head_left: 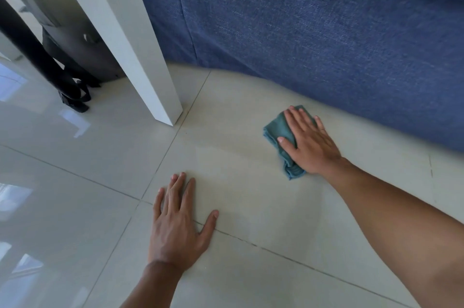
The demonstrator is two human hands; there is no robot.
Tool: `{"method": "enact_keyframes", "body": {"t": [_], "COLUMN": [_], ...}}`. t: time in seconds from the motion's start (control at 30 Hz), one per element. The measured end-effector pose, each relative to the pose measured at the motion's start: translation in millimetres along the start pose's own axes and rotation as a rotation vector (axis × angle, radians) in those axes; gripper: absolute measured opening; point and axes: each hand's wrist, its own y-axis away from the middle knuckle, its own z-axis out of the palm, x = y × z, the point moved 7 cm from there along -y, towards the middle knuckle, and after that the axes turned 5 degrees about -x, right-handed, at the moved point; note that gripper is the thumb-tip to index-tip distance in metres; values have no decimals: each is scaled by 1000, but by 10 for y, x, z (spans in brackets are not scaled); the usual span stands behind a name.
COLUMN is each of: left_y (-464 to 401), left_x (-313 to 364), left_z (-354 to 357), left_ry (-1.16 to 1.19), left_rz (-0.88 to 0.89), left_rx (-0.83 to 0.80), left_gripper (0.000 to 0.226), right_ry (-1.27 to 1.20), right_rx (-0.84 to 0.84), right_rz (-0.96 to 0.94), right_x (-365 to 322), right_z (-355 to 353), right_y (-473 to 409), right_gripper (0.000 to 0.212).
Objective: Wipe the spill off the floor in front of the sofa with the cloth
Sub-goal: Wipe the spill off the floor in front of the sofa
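Head-camera view, looking down at a glossy pale tiled floor in front of a sofa covered in blue denim-like fabric: a person kneels or leans low, wiping with a folded teal cloth. The cloth lies flat on the tile near the sofa's base, a strip of bare floor between them, and well to the right of a white square table leg. No distinct puddle shows anywhere; only a faint dull sheen crosses the tile between the two hands, which may be a damp smear left by the cloth or plain reflection, and the picture does not settle which. By that evidence the wiping looks well under way, perhaps close to done, with at most a light film left to clear near the grout lines. The right hand lies palm-down on top of the cloth, fingers extended and slightly spread, thumb out to the side over the fabric, pressing it to the floor rather than gripping it. The left hand holds nothing: it is planted flat on bare tile nearer the camera, fingers close together and thumb splayed wide across a grout line, apparently bracing the person's weight. Dark objects stand behind the table leg, too unclear to name.
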Motion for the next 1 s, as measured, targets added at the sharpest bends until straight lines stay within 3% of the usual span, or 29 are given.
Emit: {"method": "enact_keyframes", "body": {"t": [0.17,0.33,0.63,0.77,0.83,1.0], "left_y": [4,9,22,18,27,24], "left_x": [-5,10,42,31,37,51], "left_z": [14,-1,0,-7,-6,12], "left_ry": [-5,-11,-12,-12,-10,6], "left_rz": [1,7,-4,-6,-4,3], "left_rx": [9,18,20,18,27,47], "left_gripper": [83,86,89,89,89,90], "right_ry": [-17,-19,-36,1,18,17], "right_rx": [-13,-35,-26,-51,-42,15], "right_rz": [152,191,-172,-230,-176,228], "right_x": [432,275,-965,-864,-494,635], "right_z": [80,166,318,424,409,309], "right_y": [515,752,949,1374,1535,1706], "right_gripper": [85,91,88,86,85,84]}}
